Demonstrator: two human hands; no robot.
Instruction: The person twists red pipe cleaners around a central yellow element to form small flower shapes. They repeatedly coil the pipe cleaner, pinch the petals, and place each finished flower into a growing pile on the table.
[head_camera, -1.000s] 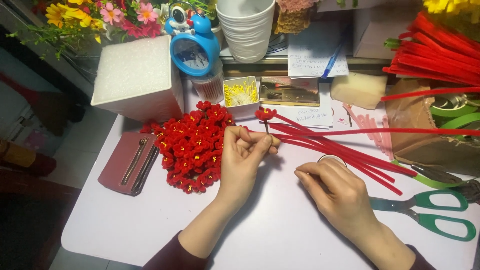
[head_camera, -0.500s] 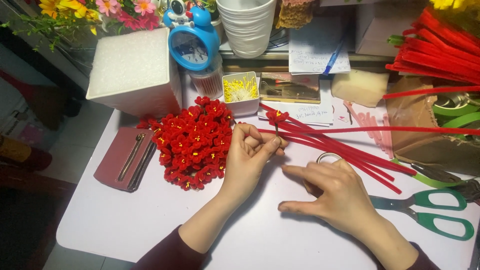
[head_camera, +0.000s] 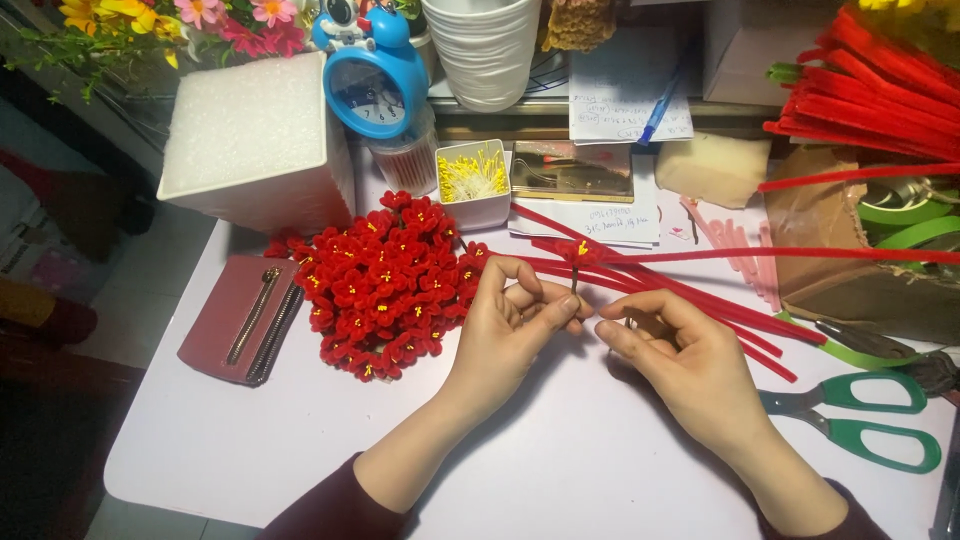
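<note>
white table (head_camera: 560, 470) fills the frame; at its centre our left hand (head_camera: 510, 335) pinches one small red flower (head_camera: 577, 252) by its stem, our right hand (head_camera: 690, 365) curled loosely beside it. we judge many done: a heap of finished flowers (head_camera: 385, 285) lies centre left, while long red pipe cleaners (head_camera: 700, 300) to the right remain unused.

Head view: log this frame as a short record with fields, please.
left hand: pinches the stem of a small red flower, held upright
right hand: fingertips close to the stem's lower end; contact unclear
beside left hand: pile of red flowers with yellow centres
behind hands: red pipe cleaners
right edge: green scissors
surface: white table
</note>
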